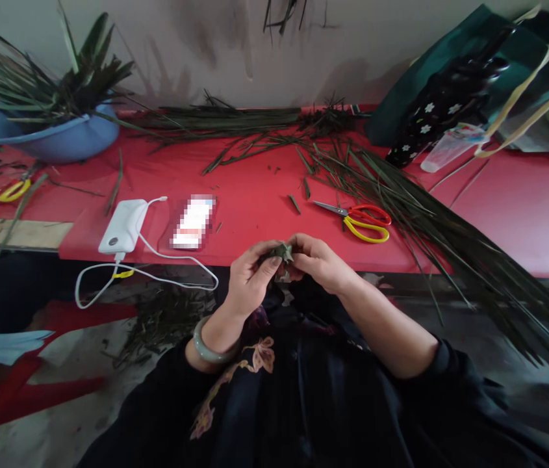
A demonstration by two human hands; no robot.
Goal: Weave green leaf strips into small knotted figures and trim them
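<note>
Between my two hands is a small folded piece of green leaf (pixel 282 251), woven or creased into a pointed shape. My left hand (pixel 251 275) pinches it from the left, thumb along its front. From the other side, my right hand (pixel 317 261) has its thumb and fingers closed on the right part. Both hands are just off the table's front edge, over my lap. Scissors (pixel 352 218) with one red and one yellow handle loop lie on the table beyond my right hand, blades pointing left. Small leaf scraps (pixel 294 203) lie near the blades.
Long green leaf strips (pixel 430 214) spread across the right and hang over the edge. A blue basin (pixel 74 138) of leaves stands back left. A white power bank (pixel 123 226) and phone (pixel 193 222) lie left. A flowered umbrella (pixel 430 107) leans by a green bag (pixel 401 97).
</note>
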